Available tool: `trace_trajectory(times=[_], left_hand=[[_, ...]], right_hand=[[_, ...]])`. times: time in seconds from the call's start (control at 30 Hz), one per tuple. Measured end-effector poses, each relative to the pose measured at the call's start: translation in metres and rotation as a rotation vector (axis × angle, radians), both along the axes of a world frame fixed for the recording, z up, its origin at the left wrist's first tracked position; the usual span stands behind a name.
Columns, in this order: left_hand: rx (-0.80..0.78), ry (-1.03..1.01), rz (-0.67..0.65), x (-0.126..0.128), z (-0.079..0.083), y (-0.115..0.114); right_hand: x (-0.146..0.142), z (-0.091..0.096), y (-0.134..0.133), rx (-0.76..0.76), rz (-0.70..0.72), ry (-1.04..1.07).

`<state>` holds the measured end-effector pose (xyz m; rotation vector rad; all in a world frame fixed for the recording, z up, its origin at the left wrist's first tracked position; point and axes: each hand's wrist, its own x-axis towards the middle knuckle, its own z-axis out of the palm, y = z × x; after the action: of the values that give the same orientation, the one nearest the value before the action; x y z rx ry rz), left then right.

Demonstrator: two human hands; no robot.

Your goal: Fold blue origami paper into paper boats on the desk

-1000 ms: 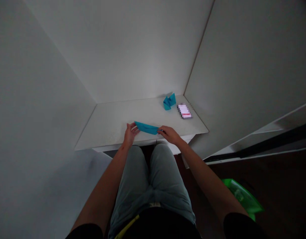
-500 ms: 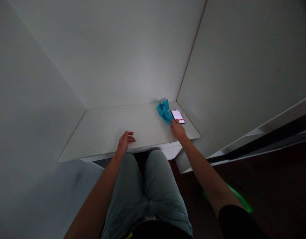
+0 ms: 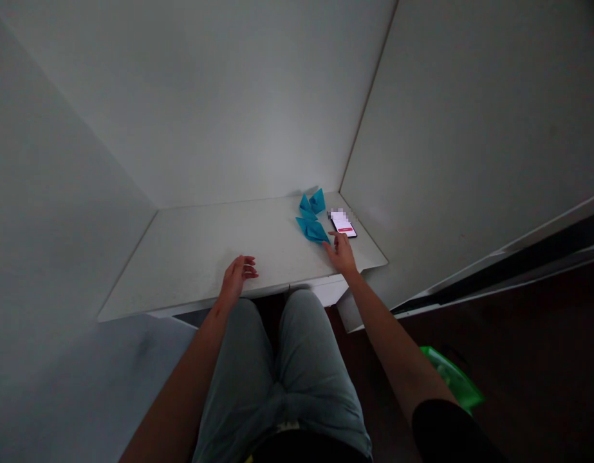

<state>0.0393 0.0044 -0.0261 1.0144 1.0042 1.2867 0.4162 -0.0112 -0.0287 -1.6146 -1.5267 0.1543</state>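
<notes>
Two folded blue paper pieces lie at the back right of the white desk (image 3: 190, 257): one (image 3: 313, 203) near the corner, the other (image 3: 312, 229) just in front of it. My right hand (image 3: 342, 252) is stretched out beside the nearer paper piece, a fingertip at the lower edge of a lit phone (image 3: 343, 224), holding nothing. At the desk's front edge rests my left hand (image 3: 236, 276), fingers loosely curled and nothing in it.
White walls close in the desk at the left, back and right. My legs in grey trousers are under the desk's front edge. A green object (image 3: 448, 378) lies on the dark floor to the right, by a white panel.
Both hands held a long folded blue paper at the desk front; my right hand carried it to the back right, set it down by the other piece and let go.
</notes>
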Motion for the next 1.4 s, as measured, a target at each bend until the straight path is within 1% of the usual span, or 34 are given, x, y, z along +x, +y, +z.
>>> trace_trajectory(times=[0.1, 0.17, 0.23, 0.33, 0.4, 0.5, 0.6, 0.73, 0.83, 0.97, 1.03, 1.1, 1.17, 1.23, 1.33, 1.4], left_hand=[[-0.011, -0.006, -0.005, -0.001, -0.001, 0.0], [-0.013, -0.01, -0.006, -0.001, -0.002, 0.001], [-0.015, -0.011, -0.005, 0.0, -0.001, 0.001], [-0.022, -0.005, -0.006, 0.0, 0.0, 0.001], [-0.02, 0.004, -0.012, 0.0, 0.002, 0.0], [-0.01, 0.012, -0.019, 0.0, 0.005, -0.001], [-0.005, 0.009, -0.019, 0.0, 0.006, -0.002], [-0.004, 0.02, -0.014, 0.0, 0.005, -0.002], [0.002, 0.029, -0.014, 0.0, 0.003, -0.002], [0.013, 0.041, -0.024, -0.001, 0.002, -0.002], [0.017, 0.04, -0.024, -0.001, 0.002, -0.003], [0.014, 0.044, -0.029, 0.0, 0.0, -0.003], [0.008, 0.068, -0.048, 0.004, -0.003, -0.002], [0.018, 0.109, -0.069, 0.011, -0.004, 0.001], [0.073, 0.141, -0.112, 0.025, -0.004, 0.013], [0.105, 0.105, -0.161, 0.033, -0.002, 0.025]], right_hand=[[-0.002, 0.0, -0.002, -0.036, 0.067, -0.044], [-0.003, 0.0, -0.003, -0.073, 0.073, -0.073], [-0.002, 0.0, -0.003, -0.09, 0.03, -0.07], [0.001, -0.001, -0.001, -0.045, -0.055, -0.01], [0.003, -0.001, 0.0, -0.02, -0.068, 0.018], [0.002, -0.003, -0.001, -0.022, -0.069, -0.005], [0.001, -0.005, -0.002, -0.014, -0.123, -0.042], [0.002, -0.007, -0.001, 0.066, -0.182, -0.056], [0.003, -0.008, 0.003, 0.082, -0.168, -0.114], [0.005, -0.006, 0.005, 0.009, -0.15, -0.194], [0.006, -0.003, 0.003, 0.0, -0.131, -0.194], [0.004, 0.0, 0.0, 0.029, -0.086, -0.158], [-0.004, 0.004, -0.003, 0.068, -0.022, -0.113], [-0.021, 0.008, -0.003, 0.094, 0.045, -0.056], [-0.062, 0.013, 0.003, 0.081, 0.143, 0.045], [-0.091, 0.014, 0.01, 0.06, 0.221, 0.066]])
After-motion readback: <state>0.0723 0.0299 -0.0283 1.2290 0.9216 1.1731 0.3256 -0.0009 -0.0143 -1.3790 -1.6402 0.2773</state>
